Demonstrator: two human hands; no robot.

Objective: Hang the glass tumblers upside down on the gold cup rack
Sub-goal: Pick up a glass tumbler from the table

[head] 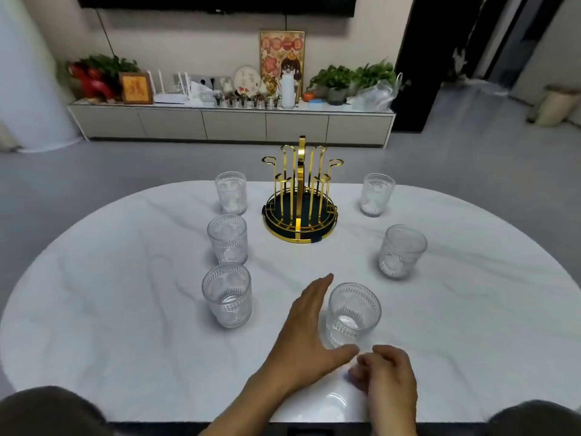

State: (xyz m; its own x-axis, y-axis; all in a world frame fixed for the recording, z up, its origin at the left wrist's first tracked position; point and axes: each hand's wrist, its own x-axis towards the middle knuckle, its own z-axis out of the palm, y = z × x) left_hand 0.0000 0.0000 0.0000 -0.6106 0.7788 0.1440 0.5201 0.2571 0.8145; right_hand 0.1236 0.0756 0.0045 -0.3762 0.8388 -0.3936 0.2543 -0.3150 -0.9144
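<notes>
I see my left hand (309,335) spread flat, fingers straight, beside the nearest ribbed glass tumbler (352,313) at lower centre, gripping nothing. My right hand (388,376) curls loosely below it, empty. The wiry gold cup rack (300,196) stands at centre frame on the glossy white marble table (125,309), its hooks bare.

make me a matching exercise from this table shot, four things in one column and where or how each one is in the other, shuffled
Column 1
1. gold cup rack
2. left hand
3. right hand
4. nearest tumbler

Column 2
A. fingers curled, near table edge
B. upright between the two hands
C. empty, mid-table at the far side
D. open, flat beside a glass

Pairs: 1-C, 2-D, 3-A, 4-B
</notes>
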